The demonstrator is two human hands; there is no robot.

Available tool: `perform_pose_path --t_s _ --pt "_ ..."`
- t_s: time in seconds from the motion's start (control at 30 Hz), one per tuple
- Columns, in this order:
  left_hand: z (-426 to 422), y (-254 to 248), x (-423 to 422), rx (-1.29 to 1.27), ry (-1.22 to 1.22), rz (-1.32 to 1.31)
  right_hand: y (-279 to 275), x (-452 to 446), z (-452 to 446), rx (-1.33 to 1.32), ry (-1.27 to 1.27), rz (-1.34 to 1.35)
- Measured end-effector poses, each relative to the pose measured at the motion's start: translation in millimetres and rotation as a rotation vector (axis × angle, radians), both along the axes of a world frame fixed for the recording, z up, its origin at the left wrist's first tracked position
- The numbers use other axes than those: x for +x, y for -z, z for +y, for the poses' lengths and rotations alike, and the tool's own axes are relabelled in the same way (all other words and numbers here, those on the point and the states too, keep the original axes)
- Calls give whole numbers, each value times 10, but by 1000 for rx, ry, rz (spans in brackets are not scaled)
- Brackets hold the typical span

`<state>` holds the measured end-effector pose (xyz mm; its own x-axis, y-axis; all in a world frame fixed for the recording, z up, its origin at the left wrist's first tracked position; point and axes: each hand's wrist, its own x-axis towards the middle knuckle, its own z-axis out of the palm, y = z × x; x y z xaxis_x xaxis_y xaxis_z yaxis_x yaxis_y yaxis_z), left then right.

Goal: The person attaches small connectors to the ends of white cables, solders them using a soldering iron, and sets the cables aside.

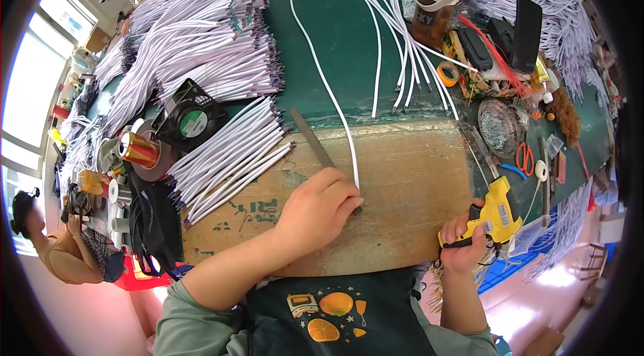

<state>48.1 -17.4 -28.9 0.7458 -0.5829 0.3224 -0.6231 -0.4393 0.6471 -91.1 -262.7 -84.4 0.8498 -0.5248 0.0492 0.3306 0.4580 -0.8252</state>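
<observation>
My left hand [316, 207] is closed in a pinch at the near end of a single white cable [327, 84], low over the brown board [409, 175]. That cable runs away from me onto the green tabletop. A flat grey metal strip [310, 135] lies slantwise on the board and passes beneath the same hand. At the board's right edge, my right hand [464, 243] is wrapped round the handle of a yellow glue gun [500, 212], its front end pointing up and away. The exact fingertip contact of my left hand is partly hidden.
Cut white cables [231, 155] lie left of the board, below a black fan [191, 118] and a large cable pile [201, 47]. Several loose cables [402, 41] lie ahead. Right are a lidded cup [433, 14], glass dish [500, 128] and orange scissors [524, 158]. Other people sit nearby.
</observation>
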Motion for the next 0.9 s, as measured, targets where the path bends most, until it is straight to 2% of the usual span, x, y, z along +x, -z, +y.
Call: perform_pose_path --t_s 0.03,0.13,0.23,0.37,0.47,0.53,0.6,0.73,0.9 --pt "13 -14 -15 -85 -37 21 3 -2 -3 2 -2 2" --pt "94 50 -115 -100 -81 -11 15 1 -3 2 -10 1" --pt "164 229 -158 -73 -64 41 1 25 16 -51 -5 -19" --pt "254 202 -141 -39 -79 79 13 21 13 -75 0 -20" --pt "378 164 25 -25 -106 -57 3 32 21 -73 -3 -22" --pt "472 160 200 92 -411 -60 6 13 24 -61 14 -6" --pt "565 196 370 172 -509 -119 14 12 13 -70 5 -9" --pt "638 277 462 243 -496 -94 21 11 6 -70 -8 -15" --pt "624 214 418 132 -434 -129 20 3 -8 -96 -14 4"
